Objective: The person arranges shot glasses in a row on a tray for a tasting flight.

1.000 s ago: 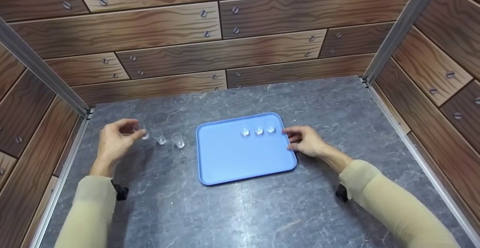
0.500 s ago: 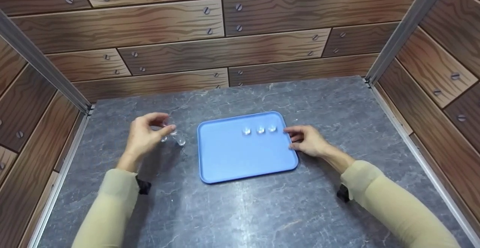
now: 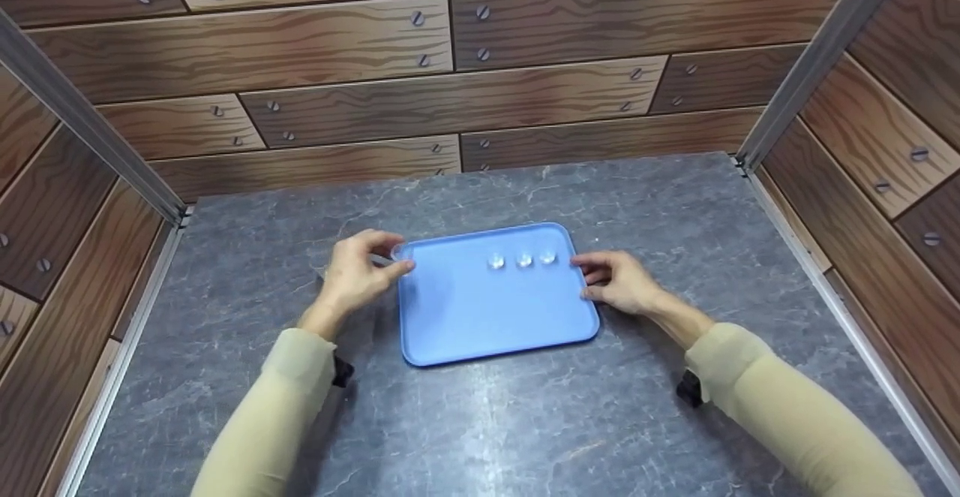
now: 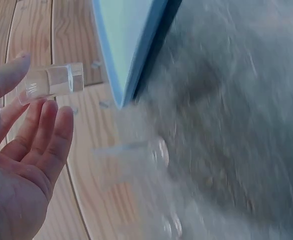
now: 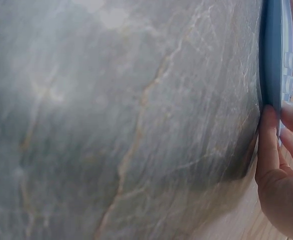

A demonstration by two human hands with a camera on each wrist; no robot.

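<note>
My left hand pinches a small clear shot glass between thumb and fingers, over the left rim of the blue tray. In the left wrist view that glass lies sideways across the frame, apart from the tray's corner. At the tray's right rim is my right hand; the right wrist view has its fingertips on either side of the rim. Three clear glasses stand in a row on the tray's far right part, among them a left one, a middle one and a right one.
Two more clear glasses, a nearer one and a lower one, stand blurred on the table in the left wrist view; my left hand mostly hides them in the head view. Wood-patterned walls enclose the grey marbled table behind and at both sides.
My left hand has carried a glass from the left end of the table row rightward to the tray's left edge. The right hand stays at the tray's right rim.
</note>
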